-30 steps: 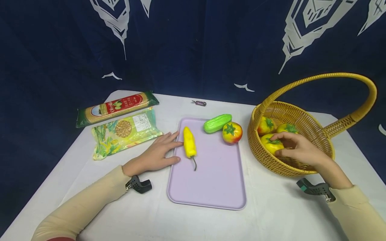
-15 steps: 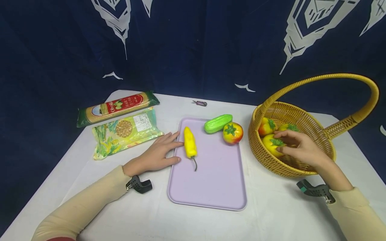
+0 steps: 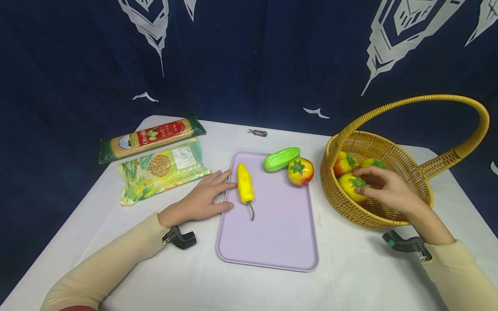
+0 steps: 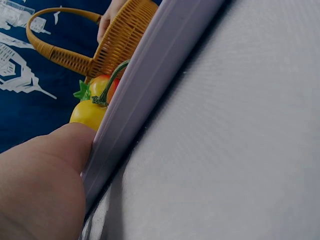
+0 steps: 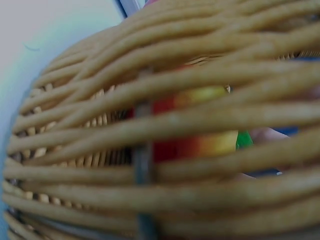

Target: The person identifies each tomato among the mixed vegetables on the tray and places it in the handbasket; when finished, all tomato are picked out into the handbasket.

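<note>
My left hand [image 3: 206,195] lies flat with straight fingers over the left rim of a lilac tray [image 3: 272,242], index fingertip right beside a yellow pepper [image 3: 244,183]. In the left wrist view the pepper's green stem shows past my thumb [image 4: 75,142]. My right hand [image 3: 389,190] reaches into a wicker basket [image 3: 338,205], thumb and fingers curled at the leafy top of a yellow tomato [image 3: 350,186]. Behind it sit a red-yellow tomato [image 3: 343,163] and another tomato [image 3: 371,163], partly hidden. Through the weave in the right wrist view, a red-yellow tomato [image 5: 200,146] shows.
A green cucumber [image 3: 281,159] and a red-yellow tomato [image 3: 301,171] rest at the tray's back right. To the left lie a spaghetti packet [image 3: 151,139] and a green-yellow bag [image 3: 165,170]. A small dark wrapped candy [image 3: 258,132] lies at the back. The basket's tall handle [image 3: 428,98] arches upward.
Over the last second my right fingers have drawn slightly right and up on the yellow tomato, whose green leaves now show more. My left hand has stayed still.
</note>
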